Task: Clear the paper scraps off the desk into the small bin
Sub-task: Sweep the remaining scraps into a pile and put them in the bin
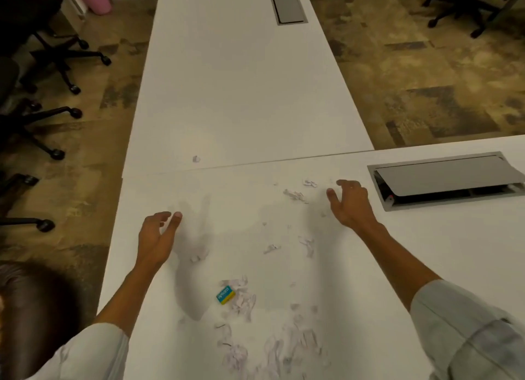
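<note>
Several white paper scraps [241,303] lie scattered over the near part of the white desk [426,251], thickest toward the bottom edge of the view. More scraps [295,195] sit just left of my right hand [350,206], which hovers open with its fingers spread. My left hand [157,234] is open above the desk's left side, holding nothing, with a small scrap [196,258] close to its right. One lone scrap [196,159] lies on the far desk. No bin is in view.
A small blue and yellow eraser [225,295] lies among the scraps. A grey cable hatch [446,179] stands open at the right, another hatch [287,3] on the far desk. Black office chairs [42,52] stand on the left floor. Dark hair [31,294] shows at bottom left.
</note>
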The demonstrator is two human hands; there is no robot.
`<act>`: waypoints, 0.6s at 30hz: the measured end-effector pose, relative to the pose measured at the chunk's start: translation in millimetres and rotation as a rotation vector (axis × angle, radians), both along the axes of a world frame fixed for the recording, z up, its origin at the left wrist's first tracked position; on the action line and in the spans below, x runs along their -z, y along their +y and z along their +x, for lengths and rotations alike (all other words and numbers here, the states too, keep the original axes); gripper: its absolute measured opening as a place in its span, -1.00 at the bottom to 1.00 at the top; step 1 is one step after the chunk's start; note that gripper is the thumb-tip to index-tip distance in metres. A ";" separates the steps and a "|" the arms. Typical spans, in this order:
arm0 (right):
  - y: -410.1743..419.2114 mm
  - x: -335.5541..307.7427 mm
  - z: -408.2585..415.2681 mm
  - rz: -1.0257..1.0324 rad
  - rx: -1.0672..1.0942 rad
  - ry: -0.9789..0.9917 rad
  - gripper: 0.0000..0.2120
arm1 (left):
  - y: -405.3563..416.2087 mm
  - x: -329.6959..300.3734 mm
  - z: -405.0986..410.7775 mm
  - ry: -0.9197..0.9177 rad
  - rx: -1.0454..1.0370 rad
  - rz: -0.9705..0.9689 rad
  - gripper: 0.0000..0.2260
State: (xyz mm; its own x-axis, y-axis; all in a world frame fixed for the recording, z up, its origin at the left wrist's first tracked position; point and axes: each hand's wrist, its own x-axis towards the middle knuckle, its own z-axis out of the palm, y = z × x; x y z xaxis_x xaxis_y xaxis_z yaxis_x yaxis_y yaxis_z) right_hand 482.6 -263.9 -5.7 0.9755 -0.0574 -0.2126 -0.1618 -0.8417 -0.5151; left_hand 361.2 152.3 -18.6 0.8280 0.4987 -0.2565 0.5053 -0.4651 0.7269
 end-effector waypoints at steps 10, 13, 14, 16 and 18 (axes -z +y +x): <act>44.8 43.5 54.9 -0.307 -0.042 -0.069 -0.38 | 22.9 2.7 168.0 0.039 0.472 0.362 -0.46; 68.9 54.1 42.9 -0.289 -0.057 -0.212 -0.45 | 10.5 20.2 193.2 0.196 0.589 0.442 -0.46; 76.8 56.2 39.1 -0.285 -0.075 -0.239 -0.47 | 4.8 25.3 197.9 0.214 0.609 0.498 -0.49; 91.2 58.5 33.2 -0.305 -0.135 -0.266 -0.49 | -5.4 32.0 202.8 0.187 0.562 0.592 -0.53; 103.5 59.8 28.9 -0.345 -0.189 -0.276 -0.50 | -12.1 34.8 204.0 0.135 0.497 0.683 -0.56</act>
State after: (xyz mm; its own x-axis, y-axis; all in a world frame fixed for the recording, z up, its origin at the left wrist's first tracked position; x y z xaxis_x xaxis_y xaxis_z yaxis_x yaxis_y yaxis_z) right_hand 511.5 -160.4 -65.5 0.9930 0.1044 0.0558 0.1136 -0.9727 -0.2023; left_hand 565.2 140.1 -53.3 0.9754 0.1673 -0.1438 0.1891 -0.9697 0.1545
